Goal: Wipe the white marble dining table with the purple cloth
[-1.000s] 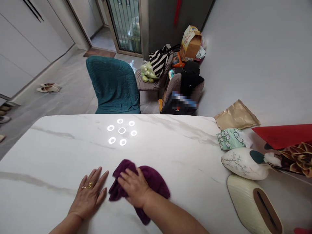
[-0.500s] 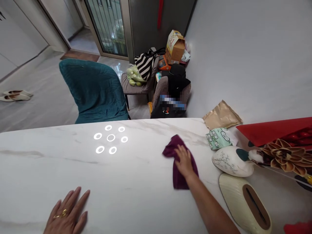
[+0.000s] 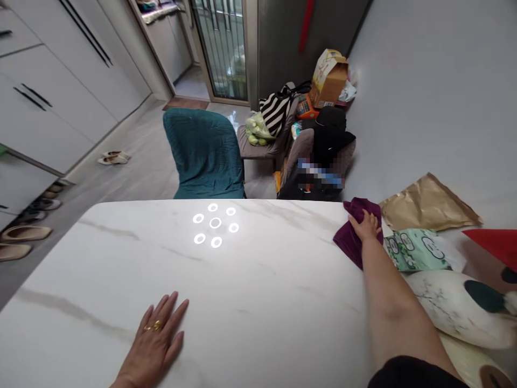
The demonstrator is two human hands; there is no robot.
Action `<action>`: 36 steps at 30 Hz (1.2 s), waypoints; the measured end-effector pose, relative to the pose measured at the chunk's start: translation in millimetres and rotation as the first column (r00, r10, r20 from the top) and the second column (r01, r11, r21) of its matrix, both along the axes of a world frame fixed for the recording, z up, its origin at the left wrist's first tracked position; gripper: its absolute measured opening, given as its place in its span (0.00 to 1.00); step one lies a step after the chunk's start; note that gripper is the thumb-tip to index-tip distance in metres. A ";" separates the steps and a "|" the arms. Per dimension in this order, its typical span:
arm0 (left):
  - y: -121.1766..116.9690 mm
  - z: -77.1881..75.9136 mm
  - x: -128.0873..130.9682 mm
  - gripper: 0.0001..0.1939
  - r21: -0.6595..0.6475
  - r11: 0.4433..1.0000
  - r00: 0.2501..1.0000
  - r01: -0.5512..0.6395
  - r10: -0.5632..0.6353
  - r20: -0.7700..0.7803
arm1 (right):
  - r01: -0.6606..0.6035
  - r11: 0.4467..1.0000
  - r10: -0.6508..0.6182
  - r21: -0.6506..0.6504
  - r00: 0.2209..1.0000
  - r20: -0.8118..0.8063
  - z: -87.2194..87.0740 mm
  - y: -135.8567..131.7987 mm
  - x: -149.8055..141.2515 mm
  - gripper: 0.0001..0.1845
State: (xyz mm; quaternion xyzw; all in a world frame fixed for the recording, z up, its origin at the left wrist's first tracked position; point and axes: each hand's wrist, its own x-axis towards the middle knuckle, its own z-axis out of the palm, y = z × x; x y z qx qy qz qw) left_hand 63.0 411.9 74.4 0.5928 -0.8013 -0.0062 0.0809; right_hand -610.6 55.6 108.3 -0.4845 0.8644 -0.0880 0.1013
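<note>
A dark purple cloth lies bunched over the far right corner of the white marble-patterned table. My right hand is on top of it, fingers curled into the fabric, with the arm stretched far forward. Flat on the tabletop at the lower left rests my left hand, its fingers spread, a gold ring on one of them and nothing held. Just right of the cloth is a green tissue packet.
Along the table's right side are a gold pouch, a white vase lying sideways in view and a cream tissue box. A teal chair stands beyond the far edge. Behind it, a chair carries a striped bag.
My right hand has pushed the cloth right and away to the far corner. The camera view has swung left, showing more cabinets. My left hand still lies flat on the table.
</note>
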 end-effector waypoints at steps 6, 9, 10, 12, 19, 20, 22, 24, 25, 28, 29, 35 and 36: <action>0.6 0.7 0.2 0.41 -0.011 1.000 0.999 -0.021 0.022 0.045 | -0.198 0.980 0.197 0.004 0.972 -0.126 -18.3 38.1 -15.7 0.47; 1.8 3.4 -1.4 0.39 -0.022 0.999 0.997 -0.024 0.026 0.068 | -0.114 0.990 0.099 -0.082 0.980 -0.173 -24.2 43.8 -6.1 0.41; 2.3 4.8 -2.2 0.39 -0.026 0.999 0.997 -0.027 0.029 0.073 | -0.094 0.989 0.073 -0.111 0.981 -0.178 -25.9 44.0 -1.8 0.41; 3.3 7.2 -3.5 0.38 -0.036 0.999 0.996 -0.032 0.035 0.080 | -0.085 0.984 0.057 -0.156 0.983 -0.175 -29.0 45.4 7.2 0.40; 9.1 5.5 -5.4 0.39 -0.019 0.998 0.996 -0.059 0.060 0.071 | -0.267 0.941 0.234 -0.207 0.957 -0.171 -38.6 76.1 61.0 0.38; 10.0 4.3 -5.6 0.39 -0.012 0.998 0.996 -0.066 0.066 0.057 | -0.284 0.936 0.251 -0.210 0.953 -0.170 -39.5 81.7 73.5 0.38; 11.7 2.1 -5.9 0.39 0.009 0.997 0.997 -0.081 0.080 0.023 | -0.311 0.927 0.282 -0.211 0.946 -0.160 -41.0 92.5 101.5 0.38; 13.1 0.6 -5.9 0.39 0.046 0.994 0.995 -0.096 0.097 -0.018 | -0.332 0.918 0.306 -0.218 0.941 -0.143 -41.7 103.0 132.1 0.38; 13.8 0.4 -5.6 0.39 0.071 0.992 0.993 -0.105 0.108 -0.040 | -0.336 0.915 0.312 -0.225 0.940 -0.134 -41.8 108.6 148.1 0.38; 15.8 1.4 -4.6 0.43 0.151 0.982 0.984 -0.111 0.130 -0.121 | -0.331 0.906 0.313 -0.263 0.943 -0.111 -41.1 127.0 197.9 0.38; 16.6 2.2 -4.4 0.44 0.168 0.980 0.979 -0.104 0.131 -0.156 | -0.323 0.905 0.306 -0.276 0.947 -0.103 -40.5 133.7 215.0 0.38; 29.4 10.0 4.6 0.47 0.040 0.995 0.932 -0.088 0.096 -0.349 | -0.269 0.909 0.260 -0.317 0.963 -0.071 -35.3 169.9 321.1 0.37; 35.3 12.4 13.7 0.47 0.004 0.995 0.928 -0.101 0.096 -0.360 | -0.269 0.910 0.261 -0.315 0.963 -0.068 -33.5 173.6 339.2 0.37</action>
